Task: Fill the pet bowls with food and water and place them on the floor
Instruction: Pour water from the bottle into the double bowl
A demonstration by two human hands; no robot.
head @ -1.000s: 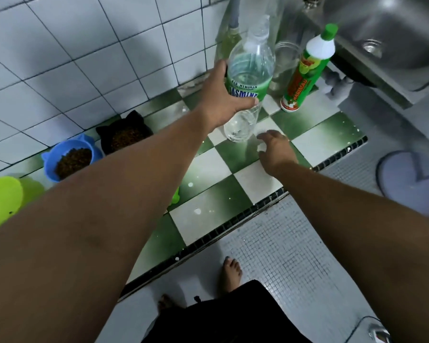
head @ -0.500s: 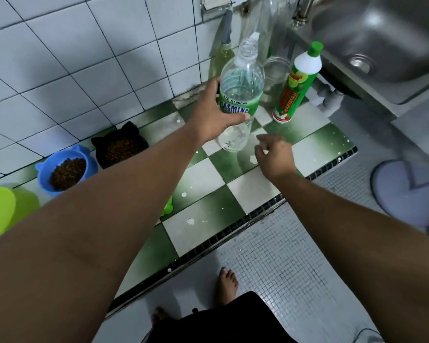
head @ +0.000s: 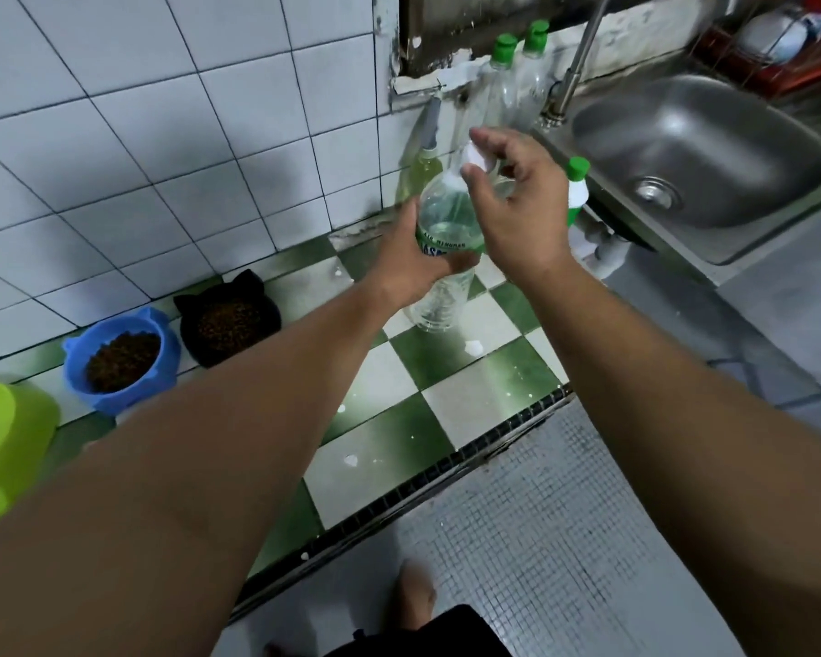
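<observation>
Green-and-white checkered tiles cover a low ledge (head: 470, 410) against a white-tiled wall. Toward its back right corner a clear plastic bottle (head: 439, 301) with a green label is upright, partly filled with water. The left hand (head: 413, 263) grips it around the label, while the right hand (head: 517, 206) pinches its white cap (head: 474, 156). Along the back edge at the left, a blue bowl (head: 167, 362) and a black cat-eared bowl (head: 271, 320) hold brown kibble

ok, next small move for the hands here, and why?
Probably twist the white cap with the right hand: its fingertips pinch it at the neck, while the left hand grips the water bottle at its label, upright. Whether that is opening or closing, I cannot tell.
</observation>
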